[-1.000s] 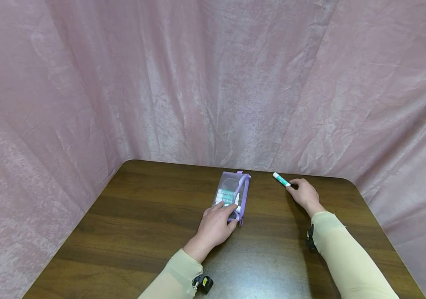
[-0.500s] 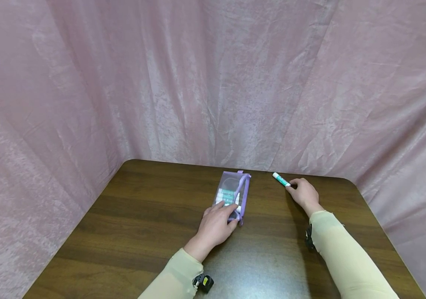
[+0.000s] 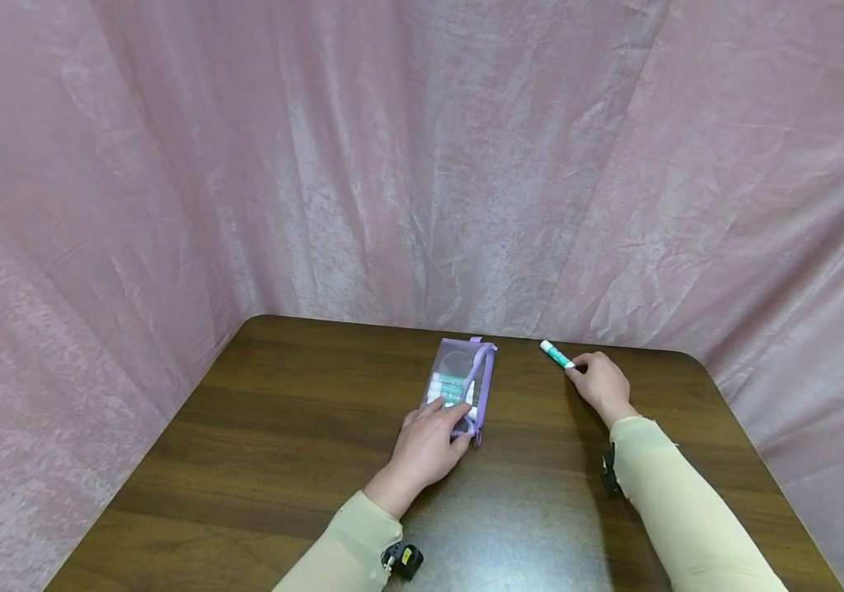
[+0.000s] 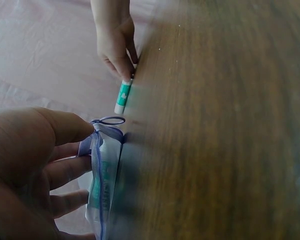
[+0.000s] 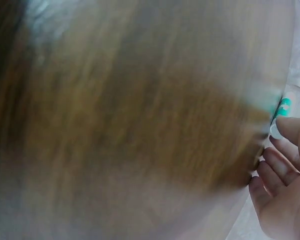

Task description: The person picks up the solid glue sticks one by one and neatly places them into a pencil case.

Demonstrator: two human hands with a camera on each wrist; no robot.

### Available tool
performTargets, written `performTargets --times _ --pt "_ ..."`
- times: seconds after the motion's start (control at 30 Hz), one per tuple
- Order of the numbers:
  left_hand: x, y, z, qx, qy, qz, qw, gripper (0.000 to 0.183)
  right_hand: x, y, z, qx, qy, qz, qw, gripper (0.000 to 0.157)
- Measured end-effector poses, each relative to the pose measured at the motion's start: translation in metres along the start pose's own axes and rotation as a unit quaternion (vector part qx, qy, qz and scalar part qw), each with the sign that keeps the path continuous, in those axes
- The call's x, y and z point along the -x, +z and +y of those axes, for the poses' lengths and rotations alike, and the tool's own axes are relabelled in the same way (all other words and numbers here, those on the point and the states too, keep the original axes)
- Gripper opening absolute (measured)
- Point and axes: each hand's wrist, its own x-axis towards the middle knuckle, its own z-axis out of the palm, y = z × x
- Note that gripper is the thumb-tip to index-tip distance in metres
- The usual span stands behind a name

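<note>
A purple-edged see-through zip pouch lies on the table, with several white-and-green glue sticks visible inside. My left hand rests on the pouch's near end, its fingers laid over the top and its thumb at the near right corner. In the left wrist view, the thumb touches the pouch beside the purple pull loop. To the right, one loose glue stick lies slanted near the table's back edge. My right hand pinches its near end between thumb and forefinger; the other fingers are loosely bent.
The brown wooden table has rounded back corners. A pink velvety curtain hangs close behind its back edge and along both sides. Black cameras are strapped at the wrists over pale sleeves.
The right hand and forearm have shifted very slightly to the left, fingers still at the glue stick's end. The left hand and the pouch stay where they were.
</note>
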Motion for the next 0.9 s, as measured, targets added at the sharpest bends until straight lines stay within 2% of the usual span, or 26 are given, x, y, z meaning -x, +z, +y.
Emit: performTargets --times 0.4,0.9 --pt "0.0 0.0 0.001 0.007 -0.003 -0.002 1.0 0.044 0.0 -0.002 0.001 -0.009 -0.006 0.021 1.0 0.034" --pt "0.0 -0.001 0.001 0.007 0.001 -0.001 1.0 0.045 0.008 -0.015 0.001 -0.045 -0.008 0.015 0.999 0.035"
